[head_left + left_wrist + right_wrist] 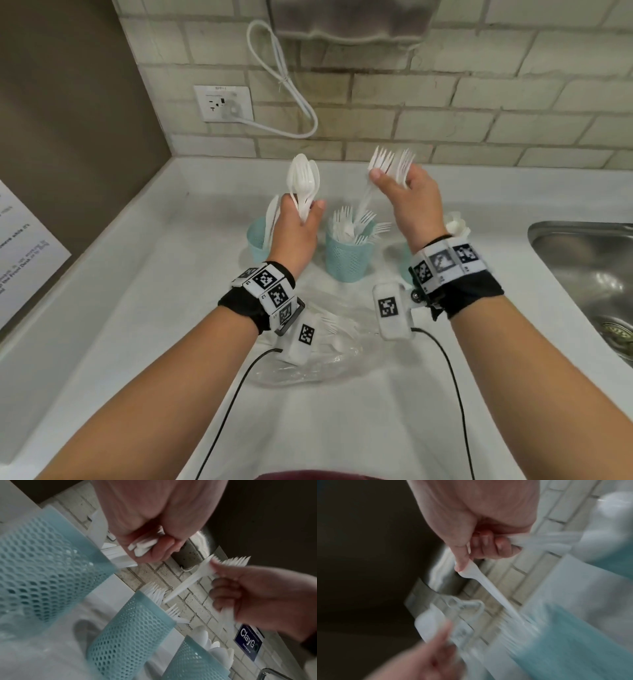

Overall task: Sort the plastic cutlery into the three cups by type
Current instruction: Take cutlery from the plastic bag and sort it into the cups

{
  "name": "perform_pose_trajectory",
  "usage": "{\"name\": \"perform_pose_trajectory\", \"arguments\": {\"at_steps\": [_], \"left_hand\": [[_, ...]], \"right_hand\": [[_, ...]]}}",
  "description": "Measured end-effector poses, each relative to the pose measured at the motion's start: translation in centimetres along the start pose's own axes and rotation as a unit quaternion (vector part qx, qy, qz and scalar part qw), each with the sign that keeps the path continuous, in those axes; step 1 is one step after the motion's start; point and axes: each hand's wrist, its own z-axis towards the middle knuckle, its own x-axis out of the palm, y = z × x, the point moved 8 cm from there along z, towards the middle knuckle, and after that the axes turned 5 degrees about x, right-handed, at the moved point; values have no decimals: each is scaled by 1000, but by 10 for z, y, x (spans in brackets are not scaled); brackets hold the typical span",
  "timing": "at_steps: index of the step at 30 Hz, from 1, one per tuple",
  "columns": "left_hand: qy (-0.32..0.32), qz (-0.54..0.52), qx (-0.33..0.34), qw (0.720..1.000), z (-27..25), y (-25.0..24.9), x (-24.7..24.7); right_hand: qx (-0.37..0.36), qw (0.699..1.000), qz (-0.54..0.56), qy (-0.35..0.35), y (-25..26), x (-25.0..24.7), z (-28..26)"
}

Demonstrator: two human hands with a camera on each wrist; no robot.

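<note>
Closest to me a clear plastic bag (308, 363) lies crumpled on the white counter (144, 308) between my forearms, with a few white pieces of cutlery still inside. My left hand (298, 236) is curled tight round the handles of a bunch of spoons (304, 178), bowls up; a fork's tines seem to be in the bunch. My right hand (407, 202) is closed on a fan of forks (394, 162), and its thumb pinches one fork (366, 198) whose handle slants down toward the middle cup (347, 255). That teal mesh cup already bristles with forks. The left cup (257, 240), partly behind my left hand, holds what look like knives. The right cup (193, 661) is hidden by my wrist in the head view; the left wrist view shows spoons in it. A steel sink (589, 274) sits at far right.
</note>
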Motion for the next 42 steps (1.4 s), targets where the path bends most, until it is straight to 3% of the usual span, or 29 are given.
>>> {"name": "perform_pose_trajectory", "arguments": {"at_steps": [4,7,12,15,17,19,22,25,27,31,35,38,42], "left_hand": [[18,9,21,1000,-5,-6,5],[36,10,12,999,-9,0,7],[51,-39,-32,997,-12,7,9],[63,-55,-32,996,-13,3,12],[67,-58,-36,995,-14,2,13],[76,-72,-41,994,-16,1,15],[91,-83,-32,992,-17,2,16],[97,-80,-24,992,-18,3,16],[99,-81,-21,992,-17,0,16],[112,-77,-6,991,-18,-7,16],[119,-66,7,991,-18,-11,18],[123,-72,4,990,-19,-11,24],[118,-85,-14,989,-23,-15,30]], "right_hand": [[66,982,-162,65,-56,20,-1],[86,968,-218,92,-58,23,-1],[7,993,-114,6,-9,10,17],[-97,979,-180,-22,14,12,19],[-115,978,-173,-7,14,19,19],[-104,983,-147,17,6,27,19],[-68,977,-191,64,-23,41,18],[-10,946,-294,139,-50,54,17],[28,933,-325,149,-55,52,18],[67,953,-274,108,-43,39,17],[-9,984,-173,35,-10,31,7],[-33,993,-78,78,8,43,-11],[-3,994,-51,92,6,51,-16]]}}
